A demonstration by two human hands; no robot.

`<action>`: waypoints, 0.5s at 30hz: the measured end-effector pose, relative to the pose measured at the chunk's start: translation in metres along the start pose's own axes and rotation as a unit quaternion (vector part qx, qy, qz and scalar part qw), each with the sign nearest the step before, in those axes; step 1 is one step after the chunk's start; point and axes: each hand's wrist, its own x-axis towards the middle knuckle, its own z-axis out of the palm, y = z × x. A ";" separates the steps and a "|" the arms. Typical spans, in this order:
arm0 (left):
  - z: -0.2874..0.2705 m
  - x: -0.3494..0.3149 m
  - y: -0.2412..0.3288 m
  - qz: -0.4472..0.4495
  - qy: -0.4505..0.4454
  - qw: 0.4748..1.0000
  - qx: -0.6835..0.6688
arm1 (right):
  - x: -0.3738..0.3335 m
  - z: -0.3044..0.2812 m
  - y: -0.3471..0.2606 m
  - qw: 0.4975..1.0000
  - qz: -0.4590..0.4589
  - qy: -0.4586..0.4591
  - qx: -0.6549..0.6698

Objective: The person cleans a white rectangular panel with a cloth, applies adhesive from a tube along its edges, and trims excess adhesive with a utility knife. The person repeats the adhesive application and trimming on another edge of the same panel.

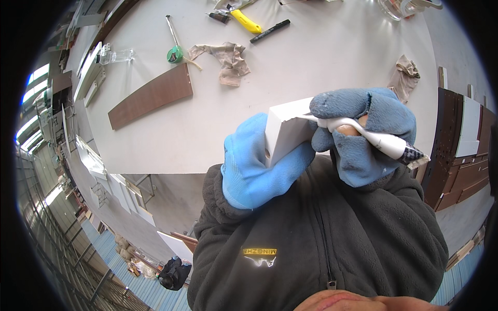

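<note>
My left hand (250, 168), in a bright blue glove, is wrapped round a white block-like piece (288, 129) and holds it up in front of my chest. My right hand (358, 161), in a darker grey-blue glove with bare fingertip skin showing, grips a white squeeze tube (385, 143). The tube looks squeezed and bent, with a dark-patterned, flattened end pointing down to the right. Its narrow tip end reaches to the top edge of the white piece; whether it touches is hard to make out.
Beyond my hands spreads a white table (311, 62). On it lie a brown panel (150, 98), a green tape measure (175, 54), crumpled rags (231, 65), a yellow-handled cutter (245, 22), a black marker (270, 31) and a clear bottle (116, 56). Brown panels (456, 176) stand right.
</note>
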 end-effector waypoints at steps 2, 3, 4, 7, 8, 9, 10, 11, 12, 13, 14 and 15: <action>0.001 0.001 -0.001 0.007 0.004 1.000 -0.003 | 0.001 0.000 -0.001 1.000 -0.005 0.001 -0.006; 0.001 0.002 -0.001 0.008 0.001 1.000 -0.005 | 0.001 0.000 -0.001 1.000 -0.011 0.005 -0.007; 0.001 0.002 -0.001 0.009 -0.002 1.000 -0.006 | 0.001 0.000 -0.002 1.000 -0.006 0.005 -0.011; 0.001 0.001 0.000 0.003 0.001 1.000 -0.009 | 0.001 0.000 -0.006 1.000 0.029 0.004 0.000; 0.001 0.001 0.000 0.000 0.004 1.000 -0.013 | 0.001 0.000 -0.007 0.999 0.040 0.001 -0.018; 0.001 0.001 0.001 -0.001 0.002 1.000 -0.007 | 0.001 0.001 -0.007 0.999 0.049 0.008 -0.001; 0.001 0.001 0.001 -0.003 0.001 1.000 -0.004 | 0.002 0.001 -0.007 0.998 0.051 0.011 0.032; 0.001 0.001 0.001 -0.004 0.000 1.000 -0.001 | 0.002 0.001 -0.006 0.999 0.037 0.016 0.013; 0.001 0.002 0.002 -0.002 -0.001 1.000 0.001 | 0.004 0.001 -0.004 1.000 0.016 0.016 0.011; 0.000 0.002 0.002 0.000 -0.001 1.000 0.002 | 0.004 0.001 -0.004 1.000 0.002 0.015 0.000; 0.000 0.003 0.002 0.002 -0.002 1.000 0.004 | 0.004 0.000 -0.002 1.000 -0.012 0.014 -0.011; 0.000 0.003 0.002 0.005 -0.006 1.000 0.005 | 0.004 -0.001 -0.003 0.999 -0.020 0.011 -0.031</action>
